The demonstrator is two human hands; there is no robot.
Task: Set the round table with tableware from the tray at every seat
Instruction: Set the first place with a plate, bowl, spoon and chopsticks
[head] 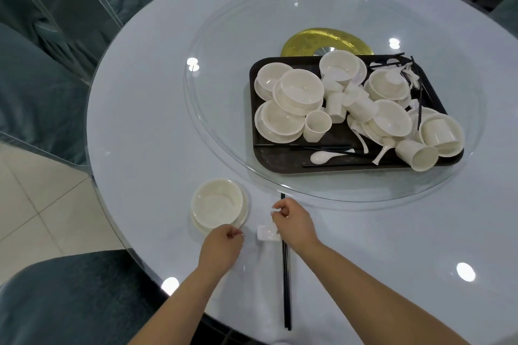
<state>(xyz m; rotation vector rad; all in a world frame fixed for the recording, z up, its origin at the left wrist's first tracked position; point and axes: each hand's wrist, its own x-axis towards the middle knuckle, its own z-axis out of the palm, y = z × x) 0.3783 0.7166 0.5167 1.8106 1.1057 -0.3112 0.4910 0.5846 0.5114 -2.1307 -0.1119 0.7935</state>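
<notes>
At the near seat of the round table [134,126]: cream bowl [217,203] on saucer; white chopstick rest [267,233]; black chopsticks [286,283]. Left hand [221,246] and right hand [293,225] hover, fingers loosely curled, holding nothing. Beyond, on the glass turntable [224,109], the dark tray [280,159] holds heaped bowls, cups, spoons.

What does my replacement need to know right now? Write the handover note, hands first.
Left hand: fingers loosely curled, holding nothing, just near the bowl on its plate.
Right hand: over the black chopsticks; whether it holds anything cannot be told. A small white rest lies beside it.
Done: this seat has bowl, plate, chopsticks and rest.
Left: the tray on the glass turntable holds the remaining bowls, cups, spoons and chopsticks; no other place setting is visible on the table.
</notes>
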